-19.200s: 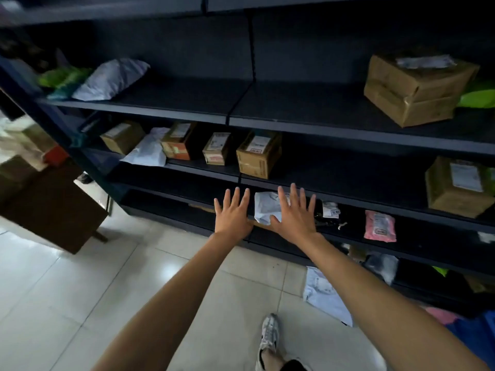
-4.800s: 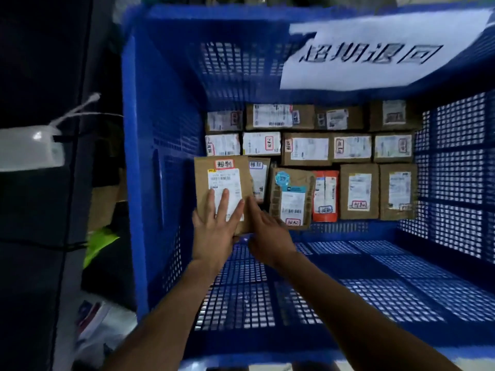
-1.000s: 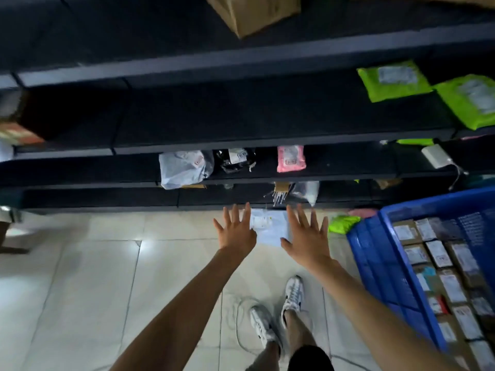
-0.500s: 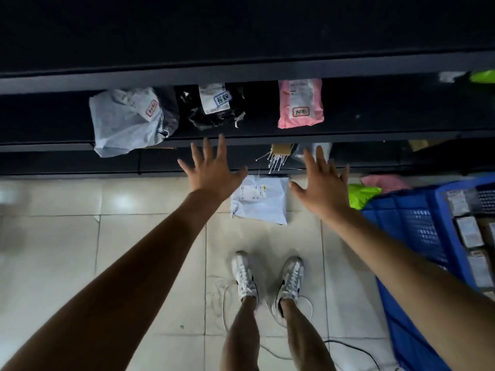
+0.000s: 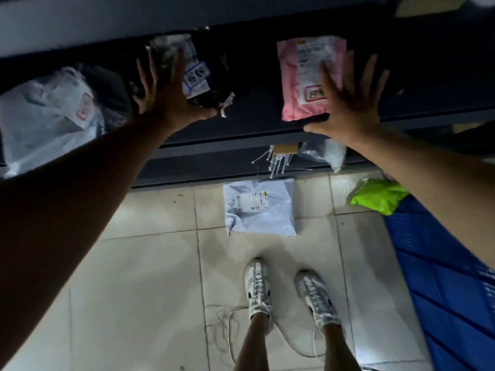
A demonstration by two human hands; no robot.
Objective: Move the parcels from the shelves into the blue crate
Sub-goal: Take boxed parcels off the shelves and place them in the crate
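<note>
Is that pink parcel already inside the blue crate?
No, the pink parcel lies on the dark shelf by the right hand, while the blue crate stands apart on the floor.

The left hand (image 5: pixel 171 100) and right hand (image 5: pixel 348 113) are bare, as are both forearms and both shins. On the feet are white low-cut sneakers, the left shoe (image 5: pixel 258 287) and right shoe (image 5: pixel 317 298), with white laces and small dark marks at the sides.
</note>
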